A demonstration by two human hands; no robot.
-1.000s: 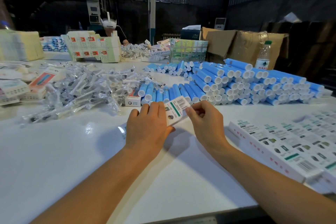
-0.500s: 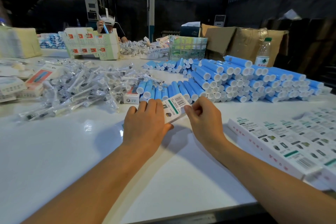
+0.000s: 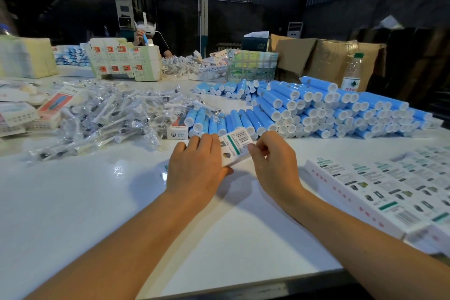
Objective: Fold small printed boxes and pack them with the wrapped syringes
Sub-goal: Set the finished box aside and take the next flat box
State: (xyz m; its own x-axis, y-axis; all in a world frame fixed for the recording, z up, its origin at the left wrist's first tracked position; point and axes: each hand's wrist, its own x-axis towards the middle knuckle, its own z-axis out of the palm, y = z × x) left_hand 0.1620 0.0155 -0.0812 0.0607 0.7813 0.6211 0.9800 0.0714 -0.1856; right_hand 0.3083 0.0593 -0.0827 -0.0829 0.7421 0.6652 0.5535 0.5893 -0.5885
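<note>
A small white printed box [image 3: 235, 147] with a barcode and a green stripe lies on the white table [image 3: 97, 202] between my hands. My left hand [image 3: 197, 165] covers its left part, fingers laid over it and thumb tucked under its near edge. My right hand [image 3: 272, 161] pinches the box's right end with curled fingers. A heap of clear-wrapped syringes [image 3: 107, 117] lies to the left, beyond my hands. Flat printed box blanks [image 3: 389, 187] are stacked at the right.
Blue tubes with white caps [image 3: 328, 109] are piled behind my hands and to the right. A folded small box [image 3: 177, 133] stands by the syringes. A water bottle [image 3: 351, 73], cardboard cartons [image 3: 323, 58] and a person [image 3: 148, 34] at the far side are behind.
Both hands keep hold of the small box in nearly the same place; the right hand's fingers have shifted slightly along its right end. The person at the far side raised a blue item.
</note>
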